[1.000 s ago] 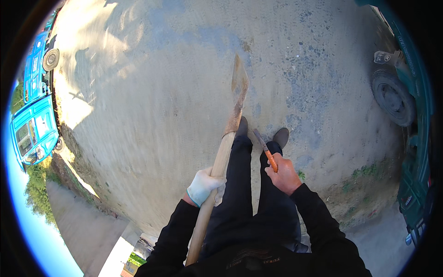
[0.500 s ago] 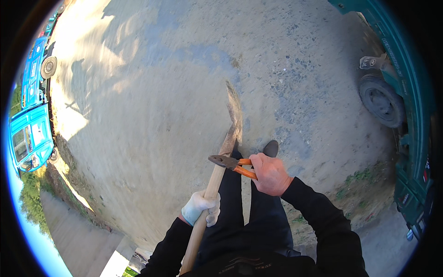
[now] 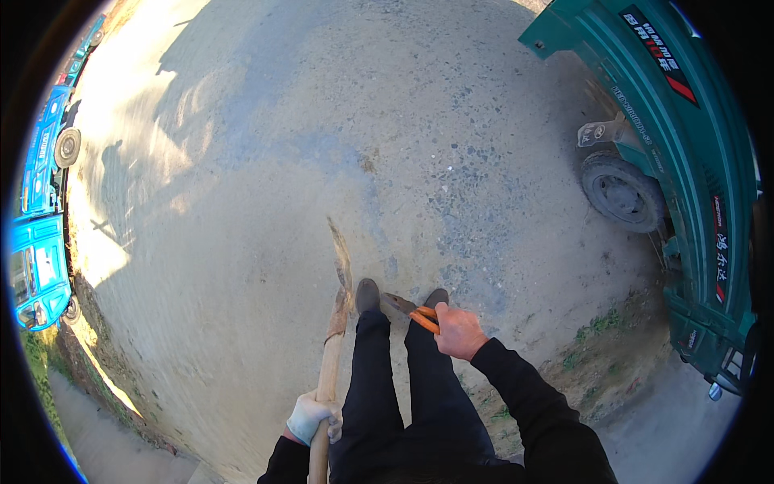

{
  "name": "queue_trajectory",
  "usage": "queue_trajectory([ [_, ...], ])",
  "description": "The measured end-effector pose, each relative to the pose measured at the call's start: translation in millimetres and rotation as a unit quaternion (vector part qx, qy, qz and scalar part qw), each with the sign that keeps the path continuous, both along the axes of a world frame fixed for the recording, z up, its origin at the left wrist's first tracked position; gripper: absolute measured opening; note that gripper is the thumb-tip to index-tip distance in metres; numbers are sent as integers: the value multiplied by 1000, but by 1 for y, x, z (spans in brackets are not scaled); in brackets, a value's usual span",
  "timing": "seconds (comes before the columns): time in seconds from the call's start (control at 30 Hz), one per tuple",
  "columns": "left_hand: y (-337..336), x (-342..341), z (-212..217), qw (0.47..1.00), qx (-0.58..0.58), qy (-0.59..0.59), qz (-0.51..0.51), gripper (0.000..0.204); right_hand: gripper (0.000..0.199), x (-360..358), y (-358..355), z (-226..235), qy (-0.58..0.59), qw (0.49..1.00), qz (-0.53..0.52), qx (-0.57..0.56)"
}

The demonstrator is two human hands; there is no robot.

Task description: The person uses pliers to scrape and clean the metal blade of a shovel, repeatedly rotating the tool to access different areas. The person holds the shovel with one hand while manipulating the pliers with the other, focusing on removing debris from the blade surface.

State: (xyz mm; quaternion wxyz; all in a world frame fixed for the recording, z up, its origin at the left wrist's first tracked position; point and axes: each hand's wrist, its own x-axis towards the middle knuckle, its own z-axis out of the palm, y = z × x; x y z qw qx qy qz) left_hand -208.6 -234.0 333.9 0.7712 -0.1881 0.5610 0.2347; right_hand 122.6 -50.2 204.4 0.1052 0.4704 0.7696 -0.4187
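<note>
My left hand (image 3: 313, 418), in a white glove, is wrapped round the pale wooden handle of a shovel (image 3: 329, 367). Its narrow, rusty blade is seen almost edge-on and points away from me, left of my shoes. In my bare right hand (image 3: 459, 332) is a pair of pliers (image 3: 413, 310) with orange handles and dark metal jaws. The jaws point to the left, over the gap between my shoes, and look apart from the shovel. How far open the jaws are is hard to make out.
Packed, gritty ground (image 3: 242, 274) lies under me. At the right stands a green truck (image 3: 685, 185) with a large wheel (image 3: 621, 192). A blue truck (image 3: 40, 234) is parked at the far left. Weeds (image 3: 601, 327) grow near the green truck.
The pliers have come off the upper part of the shovel handle and now sit to its right. My left hand and the shovel have moved lower left; the view has shifted too.
</note>
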Motion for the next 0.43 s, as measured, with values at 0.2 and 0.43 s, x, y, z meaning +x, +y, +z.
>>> queue_trajectory([
  [0.2, -27, -19, -35, 992, -21, 114, -52, 18, 31, 64, -61, -6, -182, 975, 27, -127],
  [0.43, -136, -21, -46, 938, -119, 257, -198, 21, 48, 196, -150, -80, -291, 905, -126, -283],
])
